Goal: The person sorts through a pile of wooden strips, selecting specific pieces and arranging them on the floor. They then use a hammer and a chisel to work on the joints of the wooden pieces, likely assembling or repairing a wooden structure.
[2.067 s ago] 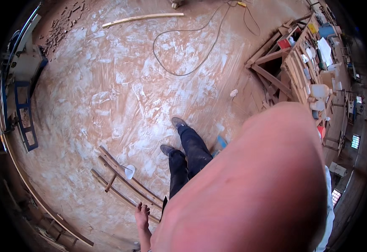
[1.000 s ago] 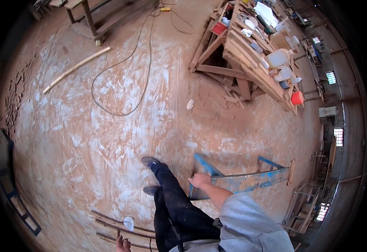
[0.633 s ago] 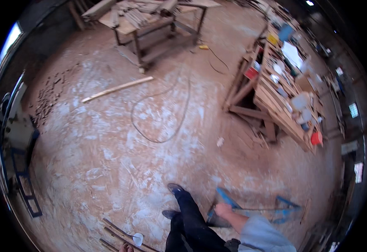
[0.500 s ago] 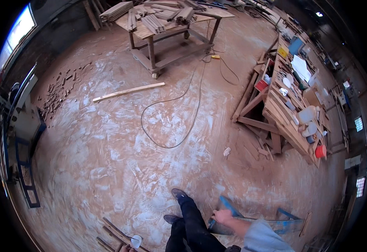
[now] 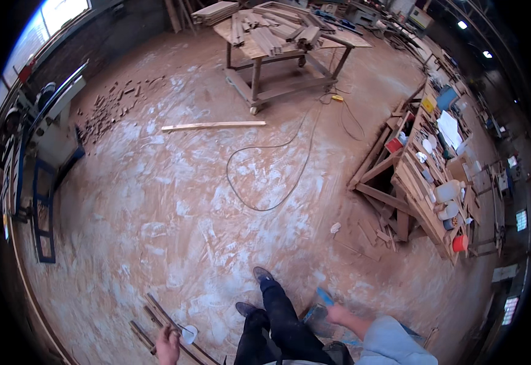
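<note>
My right hand [image 5: 337, 314], fingers curled, is over the worn blue-painted bench [image 5: 320, 328] beside my legs, close to its upright blue end piece [image 5: 325, 297]. What the fingers grip, if anything, is hidden. At the lower left my left hand [image 5: 167, 345] is held up with bent fingers, near a small white cup [image 5: 189, 334] with a thin stick at it. Several long narrow wood strips [image 5: 163, 313] lie around the cup and beneath that hand. Whether the fingers pinch anything is too small to tell.
A wheeled wooden table [image 5: 255, 79] piled with wood pieces stands ahead. A loose cable [image 5: 265, 208] loops on the dusty floor near a wooden batten [image 5: 214, 126]. On the right is a cluttered workbench [image 5: 426, 182]; on the left, a machine [image 5: 49, 152] and scattered offcuts [image 5: 110, 109].
The view has turned a little left. My left hand has risen into view beside the white cup. My right hand has shifted right, off the bench's near-left corner.
</note>
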Motion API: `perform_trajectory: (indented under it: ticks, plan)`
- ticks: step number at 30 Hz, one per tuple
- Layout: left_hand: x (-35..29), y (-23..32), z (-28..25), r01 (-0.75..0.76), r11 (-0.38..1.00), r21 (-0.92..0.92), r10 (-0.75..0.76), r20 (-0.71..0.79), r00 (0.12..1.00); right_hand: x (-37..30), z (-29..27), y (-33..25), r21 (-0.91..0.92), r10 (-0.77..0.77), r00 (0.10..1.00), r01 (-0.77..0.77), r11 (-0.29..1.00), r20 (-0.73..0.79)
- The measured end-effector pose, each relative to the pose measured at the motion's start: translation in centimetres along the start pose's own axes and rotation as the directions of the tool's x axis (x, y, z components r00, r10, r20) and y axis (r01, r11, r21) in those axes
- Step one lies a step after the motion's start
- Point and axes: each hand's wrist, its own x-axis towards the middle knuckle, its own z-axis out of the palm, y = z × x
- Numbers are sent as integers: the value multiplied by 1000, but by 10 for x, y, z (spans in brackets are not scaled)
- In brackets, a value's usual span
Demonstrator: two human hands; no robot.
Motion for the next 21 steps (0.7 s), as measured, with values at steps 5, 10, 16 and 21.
perform_trajectory:
  ticks: [5,10,16,21]
  plan:
    - [-17,196,-18,-168,986,6,164,-271,948,-9,-51,-17,181,-13,998,3,983,55]
    - [-40,337,-7,-690,698,-189,623,-315,716,33,-58,-8,160,-222,927,279,947,-303]
    - [-105,513,98,-604,512,-611,824,150,547,12,-104,-45,502,-153,975,213,838,-159]
    - [-98,575,191,-434,465,-771,847,530,-34,11,-156,-22,576,-97,974,199,793,-203]
